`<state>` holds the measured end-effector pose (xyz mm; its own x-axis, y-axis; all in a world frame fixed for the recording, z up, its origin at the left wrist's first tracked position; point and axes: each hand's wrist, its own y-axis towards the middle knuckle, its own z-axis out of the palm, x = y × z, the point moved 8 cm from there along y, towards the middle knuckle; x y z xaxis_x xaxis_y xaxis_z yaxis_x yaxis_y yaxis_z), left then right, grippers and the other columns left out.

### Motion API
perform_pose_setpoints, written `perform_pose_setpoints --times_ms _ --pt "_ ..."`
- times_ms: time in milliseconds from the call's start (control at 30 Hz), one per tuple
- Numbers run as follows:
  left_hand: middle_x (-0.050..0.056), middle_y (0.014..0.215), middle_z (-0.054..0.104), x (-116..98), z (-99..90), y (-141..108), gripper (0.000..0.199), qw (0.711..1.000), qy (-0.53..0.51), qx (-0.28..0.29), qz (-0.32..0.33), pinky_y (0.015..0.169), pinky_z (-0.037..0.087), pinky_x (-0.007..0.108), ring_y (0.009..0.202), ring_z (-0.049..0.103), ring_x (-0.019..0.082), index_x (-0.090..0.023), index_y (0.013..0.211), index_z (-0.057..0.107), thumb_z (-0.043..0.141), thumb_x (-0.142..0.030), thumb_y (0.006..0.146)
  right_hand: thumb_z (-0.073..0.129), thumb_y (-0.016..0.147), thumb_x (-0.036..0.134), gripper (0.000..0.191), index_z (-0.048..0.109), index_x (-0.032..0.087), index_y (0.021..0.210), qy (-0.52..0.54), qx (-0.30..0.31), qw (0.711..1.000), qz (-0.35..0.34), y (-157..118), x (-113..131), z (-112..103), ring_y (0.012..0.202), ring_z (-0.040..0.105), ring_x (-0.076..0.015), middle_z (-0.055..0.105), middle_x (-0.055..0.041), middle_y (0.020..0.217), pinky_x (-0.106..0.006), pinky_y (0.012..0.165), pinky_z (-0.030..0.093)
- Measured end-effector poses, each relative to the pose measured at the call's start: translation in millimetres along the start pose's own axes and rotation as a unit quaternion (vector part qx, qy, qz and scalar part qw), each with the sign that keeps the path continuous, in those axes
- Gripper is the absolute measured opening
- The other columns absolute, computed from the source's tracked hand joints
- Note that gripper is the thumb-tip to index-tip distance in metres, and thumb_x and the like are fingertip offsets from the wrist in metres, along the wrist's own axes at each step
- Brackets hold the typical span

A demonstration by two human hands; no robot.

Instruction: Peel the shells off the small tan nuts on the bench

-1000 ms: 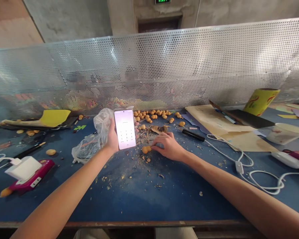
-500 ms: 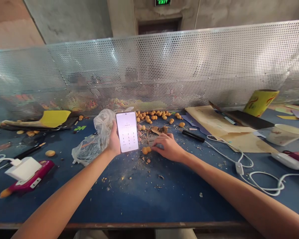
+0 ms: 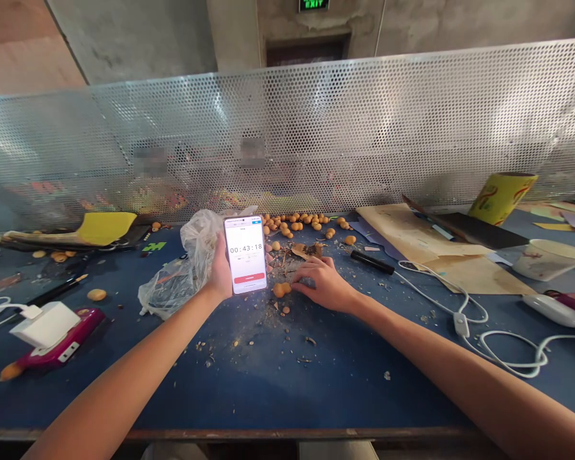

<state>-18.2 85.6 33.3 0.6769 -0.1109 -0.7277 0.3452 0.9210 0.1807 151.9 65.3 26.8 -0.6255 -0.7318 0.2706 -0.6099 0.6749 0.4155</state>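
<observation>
My left hand (image 3: 216,271) is wrapped round a smartphone (image 3: 246,255), held upright with its lit screen facing me. The screen reads 00:43:18 above a red button. A crumpled clear plastic bag (image 3: 165,291) lies just left of and behind that hand. My right hand (image 3: 323,282) rests on the table with curled fingers, their tips pinched at the right end of a small tan gourd (image 3: 281,290). Behind it lie a dry brown leaf (image 3: 307,250) and scattered crumbs. More small gourds (image 3: 296,225) are heaped along the back of the table.
A perforated metal screen (image 3: 326,134) borders the blue table (image 3: 268,390). At left lies a magenta power strip (image 3: 79,332) with a white charger (image 3: 44,324). At right are brown paper (image 3: 469,271), a black rod (image 3: 372,262), a white cable (image 3: 503,364), a paper cup (image 3: 551,260) and a yellow tube (image 3: 502,198).
The phone's screen has switched from a number keypad to a timer display with a red button. Both hands and the gourd have stayed in place.
</observation>
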Motion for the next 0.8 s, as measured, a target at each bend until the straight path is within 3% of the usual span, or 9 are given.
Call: perform_pose_setpoints --times_ms 500,800 --pt "0.017 0.105 0.071 1.3 4.3 -0.2 0.084 1.000 -0.002 0.005 -0.005 0.082 0.056 0.046 0.102 0.066 0.034 -0.012 0.122 0.062 0.025 -0.078 0.086 0.061 0.092 0.031 0.012 0.070 0.025 0.087 -0.010 0.009 1.000 -0.005 0.0 -1.9 4.0 0.096 0.057 -0.0213 0.070 0.0003 0.091 -0.040 0.084 0.029" --pt "0.016 0.099 0.072 6.9 2.1 -0.1 0.080 1.000 -0.014 -0.016 0.008 0.074 0.058 0.046 0.084 0.070 0.030 -0.013 0.122 0.062 0.028 -0.076 0.087 0.059 0.093 0.035 0.016 0.069 0.025 0.087 -0.011 0.009 1.000 -0.005 -0.4 -3.1 5.0 0.096 0.059 -0.0218 0.070 -0.0003 0.091 -0.040 0.084 0.032"
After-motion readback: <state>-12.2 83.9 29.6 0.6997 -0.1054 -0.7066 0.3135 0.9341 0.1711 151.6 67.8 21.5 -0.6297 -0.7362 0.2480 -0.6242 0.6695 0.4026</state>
